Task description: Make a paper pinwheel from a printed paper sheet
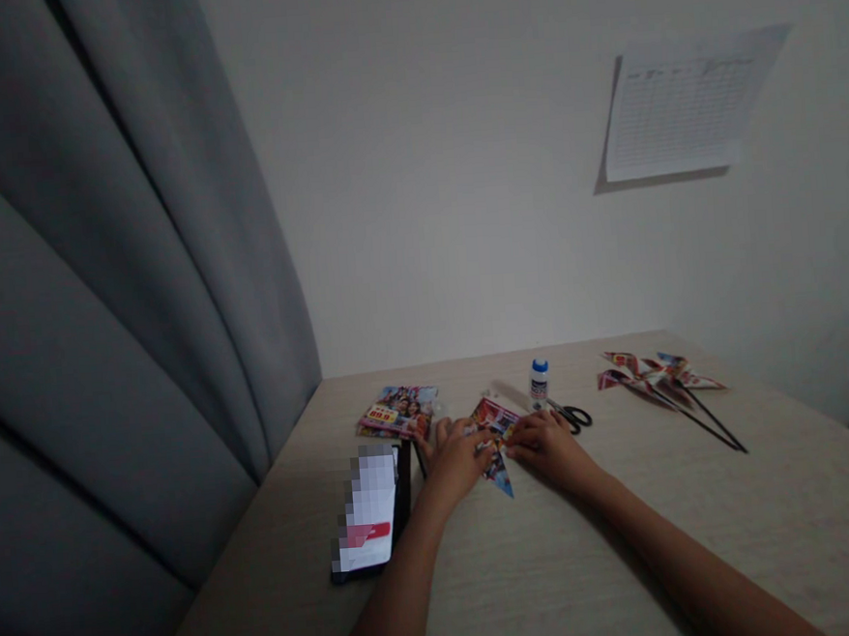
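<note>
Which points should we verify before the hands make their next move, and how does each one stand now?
1. Left hand on the printed paper: ok.
2. Right hand on that same paper: ok.
3. Glue bottle upright, blue cap on: ok.
4. Scissors closed: cannot tell, blades partly hidden.
5. Phone clear of the left forearm: cannot tell, they overlap in view.
6. Pinwheels apart from both hands: ok.
</note>
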{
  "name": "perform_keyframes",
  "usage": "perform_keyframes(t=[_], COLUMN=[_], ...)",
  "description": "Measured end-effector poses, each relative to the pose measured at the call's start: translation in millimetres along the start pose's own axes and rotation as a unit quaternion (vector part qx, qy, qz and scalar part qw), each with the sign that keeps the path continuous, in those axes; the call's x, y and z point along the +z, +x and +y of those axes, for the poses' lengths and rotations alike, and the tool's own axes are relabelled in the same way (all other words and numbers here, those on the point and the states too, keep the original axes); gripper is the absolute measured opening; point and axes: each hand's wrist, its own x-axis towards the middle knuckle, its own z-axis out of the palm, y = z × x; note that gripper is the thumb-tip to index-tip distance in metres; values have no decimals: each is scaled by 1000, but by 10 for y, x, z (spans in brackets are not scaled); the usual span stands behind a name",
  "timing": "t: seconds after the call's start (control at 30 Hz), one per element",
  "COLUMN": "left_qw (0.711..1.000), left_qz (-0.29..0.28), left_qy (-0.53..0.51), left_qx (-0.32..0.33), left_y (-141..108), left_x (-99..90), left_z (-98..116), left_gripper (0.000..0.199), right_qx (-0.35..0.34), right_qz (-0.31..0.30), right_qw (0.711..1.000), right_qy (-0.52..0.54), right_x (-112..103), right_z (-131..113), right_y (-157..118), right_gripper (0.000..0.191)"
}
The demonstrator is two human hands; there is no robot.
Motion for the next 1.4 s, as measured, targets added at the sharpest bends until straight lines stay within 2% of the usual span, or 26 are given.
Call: perform_keyframes(t=[0.27,0.6,0.87,1.4], left_qw=[1000,999,1000,1000], left_qz=[-2,29,-7,-8], left_qy=[-10,-24,0,18], left_qx=[-8,0,9,12], left_y=[3,-1,-31,-19], left_x=[18,-34,-27,-17], left_z=[-8,38,40,-14], left_gripper=[31,25,27,27], right_qx=[-4,-7,-22,-20], right_qz=[4,4,4,-1], right_qw=[1000,1000,1000,1000], right_qy=[1,5,3,0], right_x=[10,22,16,-1], right_z=[6,39,39,20], right_y=[0,5,11,7], right_gripper=[21,22,23,21])
